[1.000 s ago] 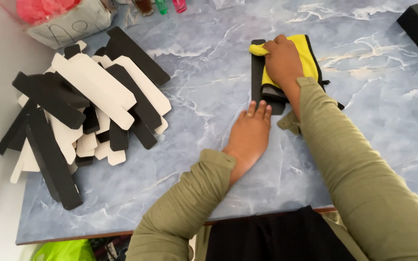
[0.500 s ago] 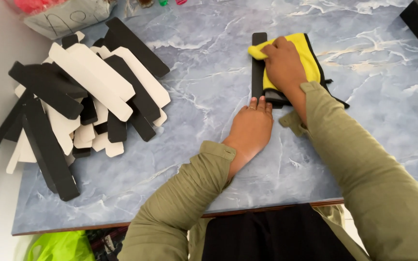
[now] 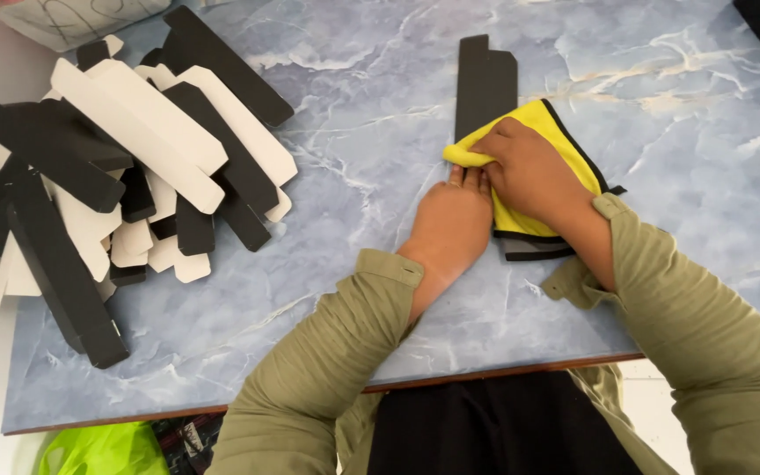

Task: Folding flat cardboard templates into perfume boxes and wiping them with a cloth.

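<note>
While the right hand (image 3: 534,171) presses a yellow cloth (image 3: 556,141) down at centre-right of the frame, its fingers (image 3: 490,157) are curled together and clamped on a bunched fold of the cloth at its left edge. Cloth has a dark trim, lies partly over the lower end of a long black strip (image 3: 485,84) that runs up toward the top centre of the frame. Strip is flat on the blue marbled bench (image 3: 354,114), upper part bare, lower part hidden under cloth and hands.

Left hand (image 3: 452,220) lies palm down, flat on the bench just below the bunched fold, fingers (image 3: 468,179) straight and close together, tips touching the cloth edge and the right hand's knuckles; whether they press the strip itself, cannot tell. It grips nothing. So the strip sits above and beyond both sets of fingers, the cloth between right hand and strip.

Both arms wear olive green sleeves (image 3: 327,352).

Left side of frame: a loose pile of black and white strips (image 3: 125,167), crossed over each other, well apart from the hands. A green bag (image 3: 103,449) shows under the bench edge at lower left. Dark object at upper right corner, too cut off to tell.
</note>
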